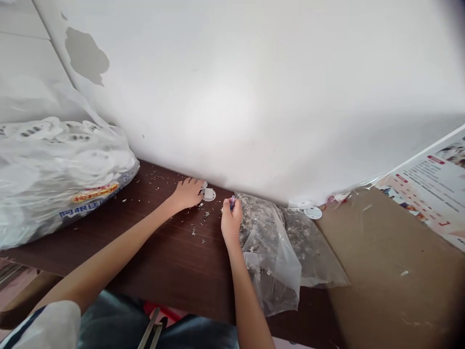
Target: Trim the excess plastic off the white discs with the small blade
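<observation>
My left hand (186,194) rests near the wall with its fingers spread, its tips at the edge of a round white plastic piece (209,194). To the right, my right hand (231,220) is closed around a small purple object (232,202); most of it is hidden in the fist, so its kind cannot be made out. Tiny metal and white bits (207,214) lie scattered on the dark brown table (181,271) between and below my hands. Just beside my right hand sits a clear plastic bag (272,242) full of small metallic-looking parts.
A large clear bag (61,179) of white plastic pieces bulges at the left. More round white pieces (312,212) lie behind the parts bag by the wall (232,87). Brown cardboard (392,261) and a printed sheet (432,189) are at the right.
</observation>
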